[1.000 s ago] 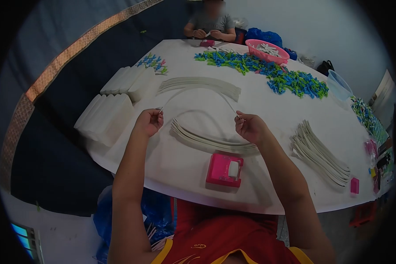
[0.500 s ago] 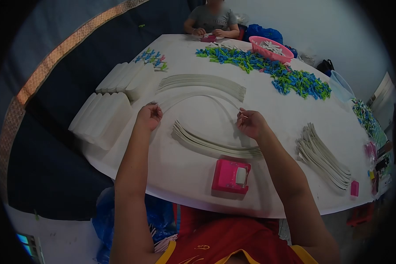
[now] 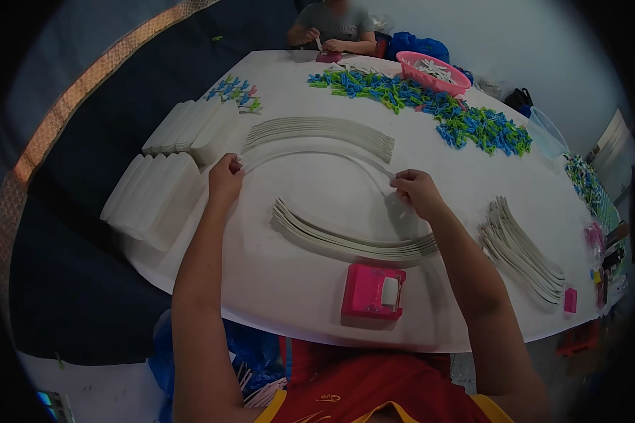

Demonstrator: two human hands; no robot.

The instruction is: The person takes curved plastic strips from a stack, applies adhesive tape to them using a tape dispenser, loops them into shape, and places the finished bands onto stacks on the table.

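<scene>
A thin white plastic strip (image 3: 310, 151) arches away from me between my hands, just in front of a neat row of similar strips (image 3: 321, 130). Its left end is pinched by my left hand (image 3: 226, 178), fingers closed. My right hand (image 3: 416, 192) pinches the other end, with the fingertips together. Nearer to me lies a second curved group of strips (image 3: 349, 236), its right end close to my right forearm. A pink tape dispenser (image 3: 356, 296) with a white roll (image 3: 389, 291) sits near the table's front edge.
Stacked white translucent plastic pieces (image 3: 162, 190) stand at left. A strip bundle (image 3: 518, 250) lies right. Blue and green clips (image 3: 483, 130) cover the back of the table (image 3: 275, 310), near a pink basket (image 3: 434, 83). Across sits another person (image 3: 339, 28), hands at a pink object.
My hands have moved farther apart, the left one to the left and away from me, the right slightly right. The strip has flattened and come nearer the back row.
</scene>
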